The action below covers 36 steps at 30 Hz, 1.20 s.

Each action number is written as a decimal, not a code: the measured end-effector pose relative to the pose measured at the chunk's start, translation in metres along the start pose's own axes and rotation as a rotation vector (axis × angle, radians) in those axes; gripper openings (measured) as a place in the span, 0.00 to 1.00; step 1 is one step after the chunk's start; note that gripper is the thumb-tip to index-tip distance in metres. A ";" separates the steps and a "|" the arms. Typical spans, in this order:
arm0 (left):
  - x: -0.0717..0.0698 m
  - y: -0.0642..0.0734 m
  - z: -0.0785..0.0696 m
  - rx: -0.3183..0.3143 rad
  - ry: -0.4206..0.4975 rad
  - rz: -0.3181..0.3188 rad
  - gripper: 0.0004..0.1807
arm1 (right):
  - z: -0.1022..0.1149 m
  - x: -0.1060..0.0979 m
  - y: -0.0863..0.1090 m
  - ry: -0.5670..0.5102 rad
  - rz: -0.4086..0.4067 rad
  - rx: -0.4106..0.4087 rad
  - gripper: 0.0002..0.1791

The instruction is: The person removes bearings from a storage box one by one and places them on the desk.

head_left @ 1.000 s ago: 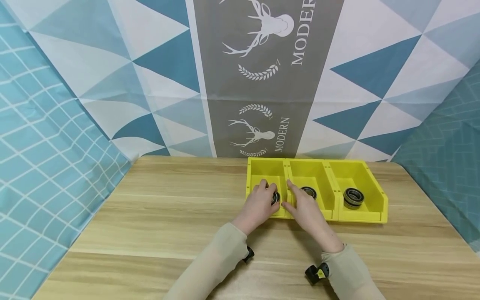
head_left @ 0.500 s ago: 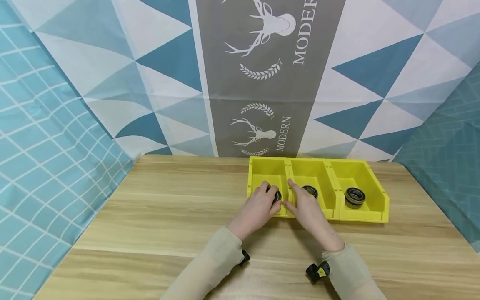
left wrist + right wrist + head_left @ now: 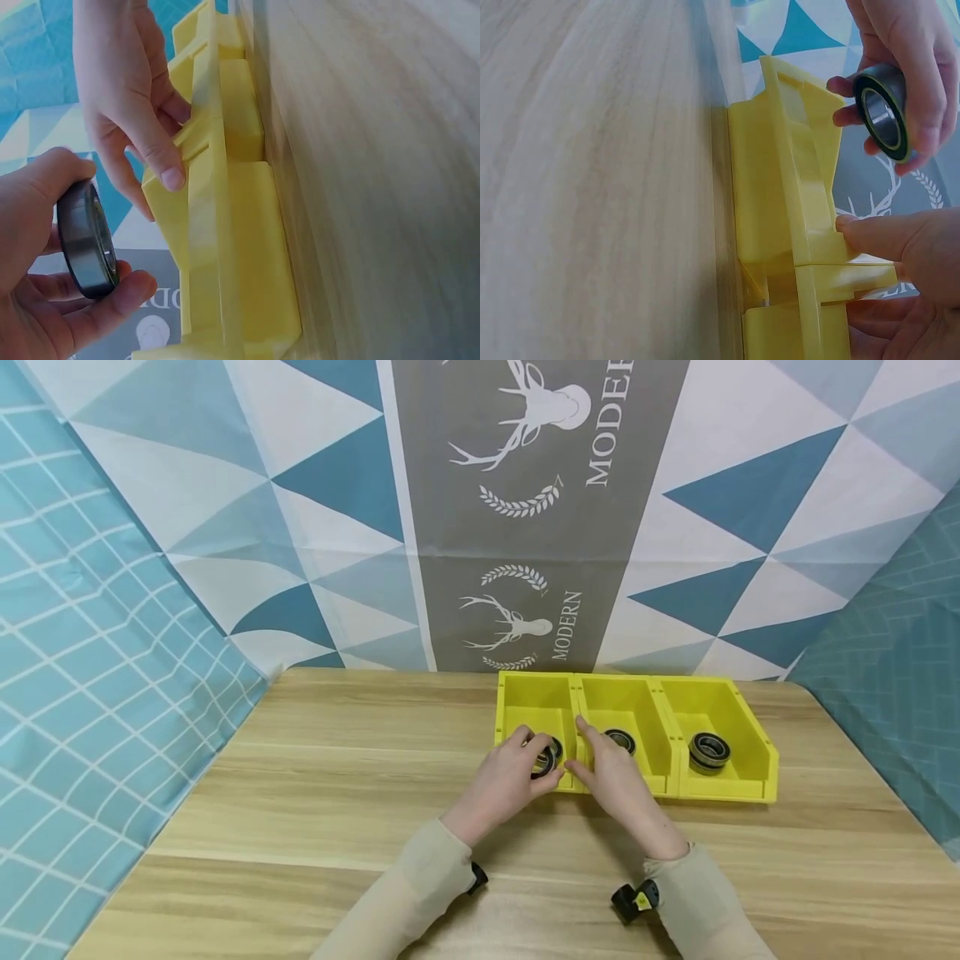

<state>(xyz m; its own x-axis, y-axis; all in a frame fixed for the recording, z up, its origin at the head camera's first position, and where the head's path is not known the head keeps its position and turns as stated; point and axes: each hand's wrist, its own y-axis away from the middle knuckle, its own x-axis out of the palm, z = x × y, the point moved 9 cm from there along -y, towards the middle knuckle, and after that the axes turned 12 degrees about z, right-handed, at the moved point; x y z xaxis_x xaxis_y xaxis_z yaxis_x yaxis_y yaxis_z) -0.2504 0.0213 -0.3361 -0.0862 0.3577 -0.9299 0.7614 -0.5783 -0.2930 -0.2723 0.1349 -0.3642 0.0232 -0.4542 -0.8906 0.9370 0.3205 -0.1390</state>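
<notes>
My left hand (image 3: 504,781) holds a black-sealed ball bearing (image 3: 86,240) between thumb and fingers, tilted on edge above the front of the left yellow bin (image 3: 536,693). Its steel outer ring shows in both wrist views. Behind it, part of another bearing (image 3: 557,747) shows in that bin. My right hand (image 3: 618,781) grips the divider (image 3: 855,281) between the left and middle bins, thumb on the left-bin side and other fingers on the middle-bin side. A bearing (image 3: 620,741) in the middle bin (image 3: 617,697) is partly hidden by this hand.
The right yellow bin (image 3: 697,702) holds stacked bearings (image 3: 708,752). All three bins stand joined in a row at the back of the wooden table (image 3: 300,793). A patterned cloth wall (image 3: 510,535) rises just behind them.
My left hand has drawn slightly back toward me and tilted its bearing, baring another bearing behind it. My right hand stays at the divider.
</notes>
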 end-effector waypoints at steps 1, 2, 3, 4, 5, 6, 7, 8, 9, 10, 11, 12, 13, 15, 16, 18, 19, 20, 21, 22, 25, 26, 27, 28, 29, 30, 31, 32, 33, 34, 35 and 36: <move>-0.001 0.001 0.001 -0.003 0.008 0.005 0.20 | 0.000 0.000 0.000 -0.002 0.001 0.004 0.37; -0.002 0.002 0.002 -0.008 0.018 0.012 0.21 | 0.000 0.000 0.000 -0.002 0.003 0.007 0.38; -0.002 0.004 0.003 -0.011 0.030 0.019 0.21 | 0.000 -0.001 0.000 -0.001 0.003 0.008 0.38; -0.002 0.005 0.004 -0.015 0.042 0.026 0.21 | -0.001 -0.001 0.000 -0.002 0.005 0.010 0.38; -0.003 0.006 0.006 -0.020 0.053 0.033 0.22 | -0.001 0.000 0.000 -0.008 0.008 0.012 0.38; -0.003 0.007 0.007 -0.027 0.061 0.042 0.22 | -0.001 -0.001 0.000 -0.009 0.008 0.011 0.38; -0.002 0.008 0.009 -0.035 0.068 0.051 0.23 | 0.000 -0.001 0.000 -0.009 0.007 0.009 0.38; -0.001 0.009 0.010 -0.040 0.073 0.063 0.23 | 0.000 -0.001 0.000 -0.006 0.006 0.007 0.38; 0.000 0.011 0.011 -0.044 0.076 0.076 0.23 | 0.000 -0.001 0.000 -0.005 0.005 0.006 0.38; 0.001 0.012 0.012 -0.045 0.076 0.088 0.24 | 0.000 0.000 0.000 -0.007 0.009 0.010 0.38; 0.002 0.013 0.012 -0.046 0.076 0.100 0.24 | 0.000 0.000 0.000 -0.006 0.014 0.015 0.38; 0.003 0.015 0.012 -0.044 0.073 0.106 0.24 | 0.000 0.000 0.000 -0.004 0.014 0.017 0.38; 0.003 0.016 0.012 -0.040 0.070 0.110 0.24 | -0.001 0.001 0.000 -0.001 0.016 0.021 0.38; 0.003 0.018 0.012 -0.031 0.062 0.111 0.25 | -0.001 0.002 0.001 0.000 0.018 0.026 0.38; 0.002 0.019 0.012 -0.027 0.057 0.108 0.25 | -0.001 0.002 0.001 0.001 0.019 0.027 0.38; 0.000 0.021 0.011 -0.011 0.041 0.092 0.25 | -0.001 0.002 0.000 0.002 0.012 0.025 0.38; -0.001 0.022 0.011 -0.005 0.034 0.088 0.25 | -0.001 0.002 0.000 0.002 0.009 0.025 0.38; -0.002 0.022 0.011 0.001 0.026 0.081 0.25 | -0.001 0.001 0.000 0.005 0.006 0.023 0.38; -0.003 0.023 0.011 0.008 0.024 0.075 0.25 | 0.000 0.001 -0.001 0.007 0.004 0.023 0.38; -0.004 0.024 0.011 0.013 0.022 0.069 0.25 | -0.001 0.001 -0.001 0.005 0.004 0.023 0.38; -0.003 0.029 0.013 0.013 0.012 0.066 0.24 | -0.001 0.001 -0.002 0.005 0.006 0.024 0.38; -0.002 0.031 0.014 0.010 0.014 0.069 0.24 | -0.001 0.001 -0.002 0.004 0.007 0.023 0.38; -0.001 0.033 0.016 0.007 0.016 0.073 0.24 | -0.001 0.001 -0.002 0.003 0.009 0.022 0.38; 0.000 0.035 0.017 0.002 0.016 0.077 0.23 | -0.001 0.001 -0.002 0.000 0.012 0.023 0.38; 0.000 0.037 0.018 -0.002 0.020 0.082 0.23 | -0.001 0.001 -0.002 0.001 0.011 0.022 0.39; 0.001 0.038 0.019 -0.004 0.026 0.085 0.23 | -0.001 0.002 -0.002 0.001 0.011 0.022 0.39; 0.002 0.040 0.020 -0.005 0.031 0.087 0.23 | -0.001 0.002 -0.002 0.001 0.011 0.022 0.39; 0.002 0.040 0.021 -0.004 0.039 0.089 0.23 | -0.001 0.002 -0.002 -0.001 0.012 0.023 0.39; 0.001 0.041 0.022 -0.002 0.043 0.088 0.22 | -0.002 0.002 -0.002 -0.003 0.015 0.024 0.39; 0.001 0.042 0.023 -0.001 0.044 0.090 0.22 | -0.002 0.002 -0.002 -0.005 0.017 0.026 0.39; 0.000 0.042 0.023 0.001 0.043 0.091 0.22 | -0.002 0.002 -0.002 -0.005 0.019 0.027 0.39; 0.000 0.043 0.023 0.001 0.041 0.094 0.22 | -0.002 0.002 -0.002 -0.007 0.023 0.029 0.39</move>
<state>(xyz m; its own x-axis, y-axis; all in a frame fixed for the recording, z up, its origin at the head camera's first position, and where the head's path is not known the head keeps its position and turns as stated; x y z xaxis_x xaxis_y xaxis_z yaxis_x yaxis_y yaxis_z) -0.2328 -0.0208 -0.3535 0.0117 0.3313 -0.9434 0.7642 -0.6115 -0.2053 -0.2753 0.1354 -0.3665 0.0470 -0.4532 -0.8902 0.9461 0.3062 -0.1059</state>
